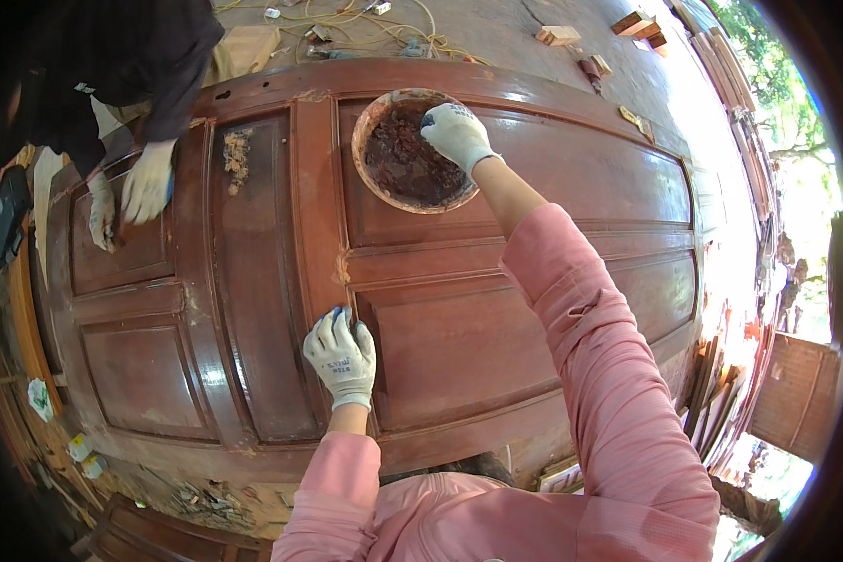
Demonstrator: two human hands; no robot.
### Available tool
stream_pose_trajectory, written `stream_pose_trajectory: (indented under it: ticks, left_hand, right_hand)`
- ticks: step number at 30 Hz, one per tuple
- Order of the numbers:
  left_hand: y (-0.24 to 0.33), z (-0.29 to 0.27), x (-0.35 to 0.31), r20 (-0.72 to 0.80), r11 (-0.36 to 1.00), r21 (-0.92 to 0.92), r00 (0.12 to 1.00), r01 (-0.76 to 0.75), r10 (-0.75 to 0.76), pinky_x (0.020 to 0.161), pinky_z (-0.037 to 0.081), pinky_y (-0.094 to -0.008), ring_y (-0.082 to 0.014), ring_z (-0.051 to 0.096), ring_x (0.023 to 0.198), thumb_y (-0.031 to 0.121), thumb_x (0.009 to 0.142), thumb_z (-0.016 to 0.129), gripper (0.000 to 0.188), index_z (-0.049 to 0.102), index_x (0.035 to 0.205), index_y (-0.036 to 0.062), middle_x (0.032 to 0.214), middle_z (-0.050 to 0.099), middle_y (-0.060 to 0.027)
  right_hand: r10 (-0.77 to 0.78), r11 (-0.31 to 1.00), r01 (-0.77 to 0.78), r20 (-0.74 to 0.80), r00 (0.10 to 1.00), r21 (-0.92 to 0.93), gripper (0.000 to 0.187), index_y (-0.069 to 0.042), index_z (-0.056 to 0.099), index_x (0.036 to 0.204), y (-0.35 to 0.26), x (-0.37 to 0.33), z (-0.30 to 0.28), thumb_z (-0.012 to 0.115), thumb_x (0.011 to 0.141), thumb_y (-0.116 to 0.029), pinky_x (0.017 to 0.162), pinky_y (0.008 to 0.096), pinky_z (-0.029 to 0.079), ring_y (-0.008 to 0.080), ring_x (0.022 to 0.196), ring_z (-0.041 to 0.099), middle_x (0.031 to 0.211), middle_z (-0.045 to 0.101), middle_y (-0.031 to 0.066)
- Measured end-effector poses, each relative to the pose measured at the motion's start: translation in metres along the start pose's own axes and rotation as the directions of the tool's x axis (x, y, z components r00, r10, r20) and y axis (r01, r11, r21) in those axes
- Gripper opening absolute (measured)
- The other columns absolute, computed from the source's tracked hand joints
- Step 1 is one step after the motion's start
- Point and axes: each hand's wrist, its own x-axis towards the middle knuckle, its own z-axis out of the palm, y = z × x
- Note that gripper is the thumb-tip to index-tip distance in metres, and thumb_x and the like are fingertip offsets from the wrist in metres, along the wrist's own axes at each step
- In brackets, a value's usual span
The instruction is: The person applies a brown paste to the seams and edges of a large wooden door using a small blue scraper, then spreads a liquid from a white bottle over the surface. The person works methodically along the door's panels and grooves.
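A reddish-brown panelled wooden door (323, 169) lies flat in front of me. On its far part stands a round basin (358, 150) with a smeared rim, holding a dark brown wet, lumpy mixture (412, 155). My right hand (457, 136), in a white glove with blue fingertips, is over the basin's right side with its fingers curled in. Whatever it may grip there is hidden. Nearer to me, my left hand (342, 356), gloved alike, rests on the door frame beside a panel, fingers somewhat apart and holding nothing I can see.
Across the door at the left, a person in dark clothes works with gloved hands (145, 183) over a panel. A crumbly tan patch (236, 157) marks the door. Yellow cords (421, 37) and wood blocks (557, 36) lie on the floor beyond. Boards (721, 70) line the right.
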Motion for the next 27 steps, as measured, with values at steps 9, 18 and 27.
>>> stream_pose_trajectory:
  ticks: [9,18,27]
  left_hand:
    - [-0.001,-0.001,-0.001,-0.002,1.000,-0.005,1.000,0.002,-0.002,0.105,0.044,-0.0513,-0.0294,0.058,0.122,0.032,0.098,0.066,0.031,0.069,0.121,0.0125,0.126,0.064,-0.0048]
    - [-0.001,-0.004,0.007,-0.016,1.000,-0.012,1.000,-0.023,0.023,0.104,0.044,-0.0505,-0.0292,0.059,0.121,0.029,0.095,0.067,0.031,0.069,0.120,0.0111,0.125,0.065,-0.0069]
    - [-0.011,0.004,0.005,-0.095,0.988,0.034,0.983,-0.153,0.155,0.095,0.052,-0.0501,-0.0334,0.067,0.113,0.022,0.100,0.062,0.026,0.068,0.120,0.0062,0.122,0.070,-0.0132]
  right_hand:
    - [-0.101,0.993,0.098,-0.037,0.994,-0.061,0.024,-0.013,0.080,0.100,-0.014,-0.010,-0.004,0.065,0.088,-0.028,0.089,0.0492,0.057,0.0385,0.099,0.072,0.103,0.076,0.0163]
    - [-0.033,0.818,0.110,-0.145,0.989,0.564,0.021,-0.002,0.081,0.102,0.022,-0.038,-0.012,0.072,0.091,-0.018,0.077,0.0348,0.055,0.0202,0.080,0.070,0.091,0.077,0.0110]
    - [0.086,-0.023,0.091,-0.089,0.992,0.996,0.025,-0.004,0.070,0.101,0.023,-0.255,-0.068,0.073,0.099,-0.029,0.066,0.0279,0.048,0.0102,0.076,0.060,0.082,0.063,0.0012]
